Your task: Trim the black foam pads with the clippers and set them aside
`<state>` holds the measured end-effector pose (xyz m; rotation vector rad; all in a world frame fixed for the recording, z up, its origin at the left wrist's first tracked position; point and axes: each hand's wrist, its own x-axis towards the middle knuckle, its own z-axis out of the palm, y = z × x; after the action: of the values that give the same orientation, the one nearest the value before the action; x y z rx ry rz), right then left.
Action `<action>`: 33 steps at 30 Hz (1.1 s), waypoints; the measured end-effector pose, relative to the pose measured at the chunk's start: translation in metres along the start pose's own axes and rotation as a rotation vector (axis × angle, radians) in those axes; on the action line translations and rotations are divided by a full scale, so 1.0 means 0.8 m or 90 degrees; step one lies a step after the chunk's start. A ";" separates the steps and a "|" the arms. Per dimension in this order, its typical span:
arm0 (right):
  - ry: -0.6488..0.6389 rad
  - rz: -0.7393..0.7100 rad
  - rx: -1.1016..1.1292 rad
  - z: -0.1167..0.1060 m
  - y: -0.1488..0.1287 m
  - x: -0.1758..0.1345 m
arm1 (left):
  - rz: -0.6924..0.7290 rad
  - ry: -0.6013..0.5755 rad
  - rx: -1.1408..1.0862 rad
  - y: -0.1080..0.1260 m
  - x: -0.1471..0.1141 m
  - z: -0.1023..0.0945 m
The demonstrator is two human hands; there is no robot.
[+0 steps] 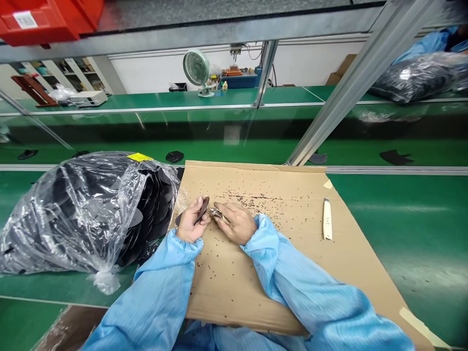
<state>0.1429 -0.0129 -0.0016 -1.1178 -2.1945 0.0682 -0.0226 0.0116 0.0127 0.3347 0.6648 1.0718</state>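
Note:
My left hand [192, 222] is closed on a thin black disc-like piece [203, 208], held up on edge between thumb and fingers. Close beside it, my right hand [237, 222] grips a small shiny metal tool [216, 213] whose end points at the black piece. Fingers cover much of the tool, so its exact kind is hidden. Both hands are over a cardboard sheet [292, 263] strewn with tiny dark bits [248, 197]. Another dark piece [178, 219] lies partly behind my left hand.
A clear plastic bag [73, 209] full of black flat pieces lies open on the left. On the cardboard's right side rests a cream-handled cutter [327, 219]. Behind runs a green conveyor [226, 151] carrying scattered black pieces. A slanted metal post [351, 92] rises at the right.

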 end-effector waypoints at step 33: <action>0.088 0.126 0.138 0.002 -0.001 0.000 | 0.015 0.015 -0.002 0.001 0.002 -0.001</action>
<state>0.1416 -0.0134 -0.0026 -1.1756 -1.8996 0.2980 -0.0231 0.0135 0.0120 0.3282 0.6820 1.1005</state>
